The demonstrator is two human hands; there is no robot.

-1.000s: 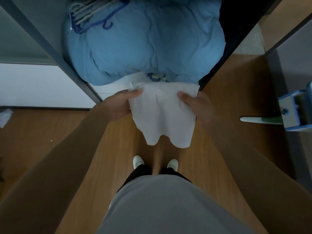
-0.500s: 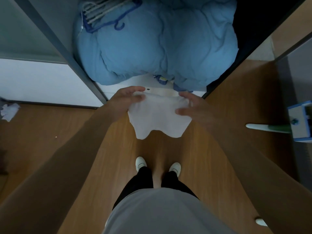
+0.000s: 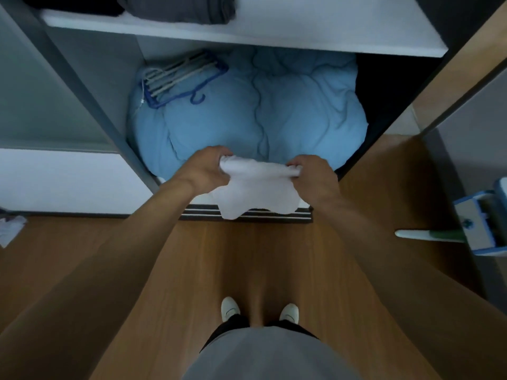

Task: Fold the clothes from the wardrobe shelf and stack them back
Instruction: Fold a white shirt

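In the head view, a white cloth [image 3: 258, 190] is held in the air in front of the blue quilt [image 3: 247, 119]. Its top edge is gripped by the left hand [image 3: 204, 171] and the right hand [image 3: 315, 178], both curled round it. If one grip slips, the fold could be spoiled.

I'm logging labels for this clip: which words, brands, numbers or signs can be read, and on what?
No text can be read.
The blue and white box at the right edge: a small dark mark, too blurred to read.
The white garment and blue duvet show no print.
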